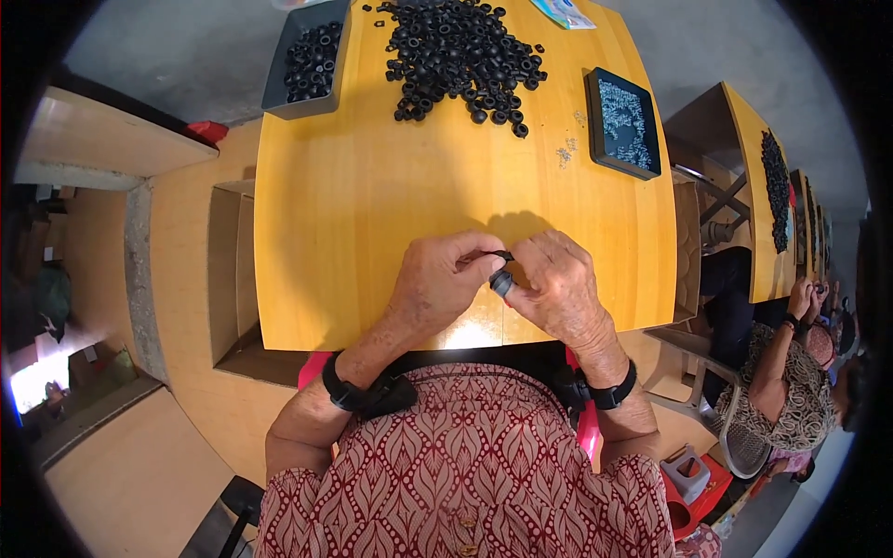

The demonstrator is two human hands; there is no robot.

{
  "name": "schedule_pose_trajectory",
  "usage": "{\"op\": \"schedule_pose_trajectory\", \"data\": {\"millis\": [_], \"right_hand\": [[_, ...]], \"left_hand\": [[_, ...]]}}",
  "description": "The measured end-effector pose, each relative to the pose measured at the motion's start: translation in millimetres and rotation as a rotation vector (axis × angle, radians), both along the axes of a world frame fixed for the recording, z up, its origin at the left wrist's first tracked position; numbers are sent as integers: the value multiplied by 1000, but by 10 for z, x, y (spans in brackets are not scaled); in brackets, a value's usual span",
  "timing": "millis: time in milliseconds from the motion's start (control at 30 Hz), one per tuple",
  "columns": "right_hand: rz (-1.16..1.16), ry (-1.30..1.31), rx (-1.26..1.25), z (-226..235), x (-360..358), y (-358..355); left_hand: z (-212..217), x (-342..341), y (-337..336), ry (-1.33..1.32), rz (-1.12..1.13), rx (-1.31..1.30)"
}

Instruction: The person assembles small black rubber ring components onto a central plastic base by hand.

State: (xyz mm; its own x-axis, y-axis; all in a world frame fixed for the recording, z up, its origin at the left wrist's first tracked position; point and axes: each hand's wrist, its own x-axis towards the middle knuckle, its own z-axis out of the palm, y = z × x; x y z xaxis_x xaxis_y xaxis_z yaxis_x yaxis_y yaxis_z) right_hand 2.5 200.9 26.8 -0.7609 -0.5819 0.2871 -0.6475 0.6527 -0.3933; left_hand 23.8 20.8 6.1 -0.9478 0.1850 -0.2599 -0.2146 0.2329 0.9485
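My left hand (435,281) is closed in a pinch above the near part of the table, its thumb and forefinger on a small black piece (503,255). Close against it, my right hand (560,286) has its fingers curled in, meeting the other side of the same piece. A dark grey wrap (501,282) covers the right thumb. How much of the piece lies under the fingertips is hidden. At the table's far side spreads a heap of small black ring-like parts (465,56), loose on the wood.
The wooden table (372,186) bears a dark bin (279,98) of black parts at far left. A black tray (625,167) of tiny silvery pieces stands at right, with a few strays (566,153) beside it. A plastic packet (565,13) lies beyond. Another person (777,381) works at right.
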Motion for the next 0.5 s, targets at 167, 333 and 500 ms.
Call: {"op": "schedule_pose_trajectory", "data": {"millis": [167, 333, 500], "right_hand": [[-27, -3, -19, -13, -34, -4], [-25, 39, -20, 5, -73, -2], [-35, 108, -60, -23, -65, -17]], "left_hand": [[-191, -18, 7, 64, 98, 233], [-150, -43, -30, -4, 98, 325], [-87, -65, -60, -118, 110, 469]]}}
